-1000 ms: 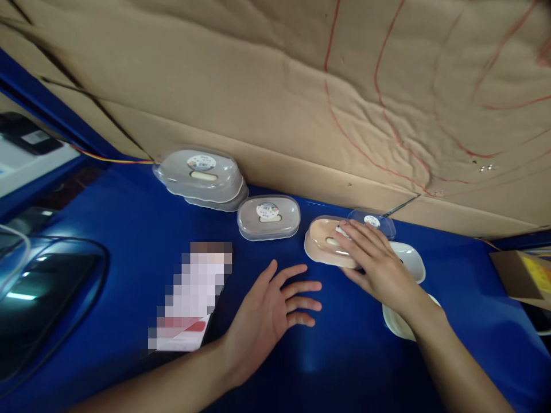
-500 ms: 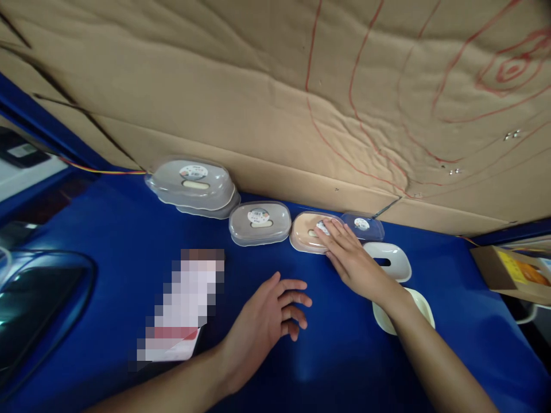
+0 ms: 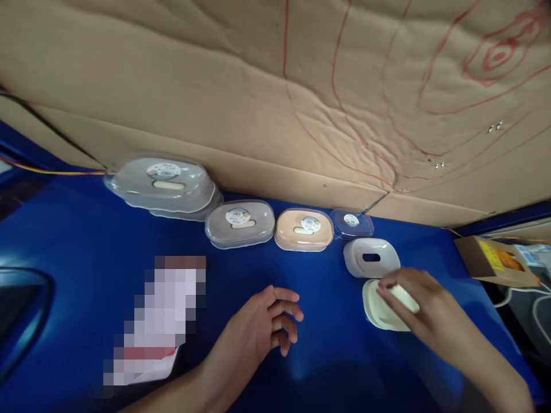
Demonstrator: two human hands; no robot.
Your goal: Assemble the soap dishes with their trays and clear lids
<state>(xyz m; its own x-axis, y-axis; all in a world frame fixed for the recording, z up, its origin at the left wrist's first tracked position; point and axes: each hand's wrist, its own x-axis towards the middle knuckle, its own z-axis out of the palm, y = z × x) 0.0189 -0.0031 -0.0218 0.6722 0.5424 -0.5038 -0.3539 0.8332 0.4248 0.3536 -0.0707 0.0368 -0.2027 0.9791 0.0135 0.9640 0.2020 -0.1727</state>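
Note:
My right hand (image 3: 434, 304) is at a shallow cream dish (image 3: 374, 307) with rounded ends on the blue table. Its thumb and bent fingers come together in a pinch at the dish's upper rim; the palm hides the dish's right side. My left hand (image 3: 264, 321) hovers palm inward over the table, holding nothing, its fingers apart and loosely curled. Just beyond the cream dish is a white oval cover (image 3: 355, 261) with a slot. A peach box (image 3: 284, 229) under a clear labelled lid stands farther back, touched by neither hand.
Along the cardboard wall (image 3: 206, 103) stand a grey lidded box (image 3: 221, 226), a stack of larger lidded boxes (image 3: 129, 183) and a clear labelled lid (image 3: 364, 226). A phone (image 3: 163, 315) lies left of my left hand. At right is a small carton (image 3: 473, 258).
My right hand has left the peach box's lid and moved right and nearer to the cream dish. The peach box now stands beside the grey one. My left fingers have curled a little.

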